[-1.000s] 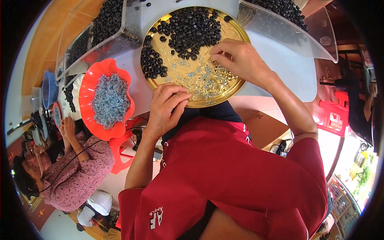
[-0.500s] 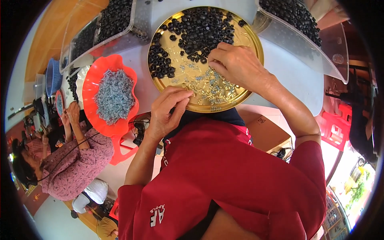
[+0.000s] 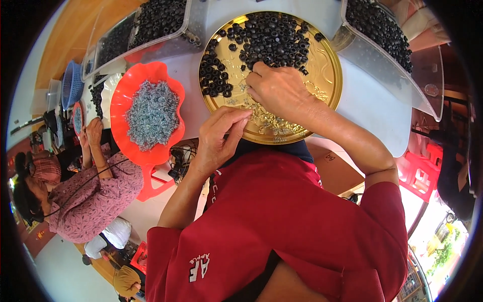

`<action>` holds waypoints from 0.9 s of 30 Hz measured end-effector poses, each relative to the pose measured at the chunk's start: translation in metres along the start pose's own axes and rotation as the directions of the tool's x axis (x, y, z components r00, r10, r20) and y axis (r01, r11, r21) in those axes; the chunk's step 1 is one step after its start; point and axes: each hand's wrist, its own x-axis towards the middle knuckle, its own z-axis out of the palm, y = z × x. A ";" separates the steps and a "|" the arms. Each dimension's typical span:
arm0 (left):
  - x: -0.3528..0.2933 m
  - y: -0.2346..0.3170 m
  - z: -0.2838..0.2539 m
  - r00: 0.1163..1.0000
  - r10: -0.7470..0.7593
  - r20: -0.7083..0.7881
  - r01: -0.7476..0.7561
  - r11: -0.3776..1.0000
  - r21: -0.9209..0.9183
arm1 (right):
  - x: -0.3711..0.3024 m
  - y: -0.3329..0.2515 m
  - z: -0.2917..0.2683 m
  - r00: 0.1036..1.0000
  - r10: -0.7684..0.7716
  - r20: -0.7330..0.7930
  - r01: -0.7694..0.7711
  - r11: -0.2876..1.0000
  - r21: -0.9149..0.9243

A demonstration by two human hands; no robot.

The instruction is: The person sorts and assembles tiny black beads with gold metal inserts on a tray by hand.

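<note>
A round golden tray (image 3: 332,65) lies before me. Black ring-shaped parts (image 3: 274,40) are heaped at its far side, with a smaller group at its left. Small grey metal pieces that look like springs (image 3: 284,128) are scattered over its near part. My left hand (image 3: 219,136) is at the tray's near left rim, thumb and forefinger pinched together; anything between them is too small to make out. Over the middle of the tray is my right hand (image 3: 279,90), its fingers bent and closed, tips next to the black parts. Its palm hides what it holds.
A red scalloped bowl (image 3: 118,108) full of the grey pieces stands left of the tray. Clear bins of black parts stand at the far left (image 3: 146,48) and far right (image 3: 390,60). A person in a patterned pink shirt (image 3: 95,201) works at the left.
My right hand has moved left across the tray, closer to my left hand. My left hand keeps its pinch near the rim. The whole view has shifted slightly.
</note>
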 end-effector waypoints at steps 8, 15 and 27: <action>0.011 -0.001 -0.004 0.997 -0.017 -0.079 0.021 0.998 0.052 | -0.017 -0.005 -0.021 0.998 0.058 0.011 -0.059 0.977 0.205; 0.028 -0.007 -0.001 0.996 0.001 -0.084 -0.006 0.998 -0.060 | -0.017 -0.008 -0.036 0.904 0.308 0.296 -0.426 0.603 0.675; 0.033 -0.009 -0.009 0.984 0.030 -0.173 -0.042 0.997 -0.067 | -0.009 -0.023 -0.037 0.848 0.374 0.375 -0.477 0.234 0.847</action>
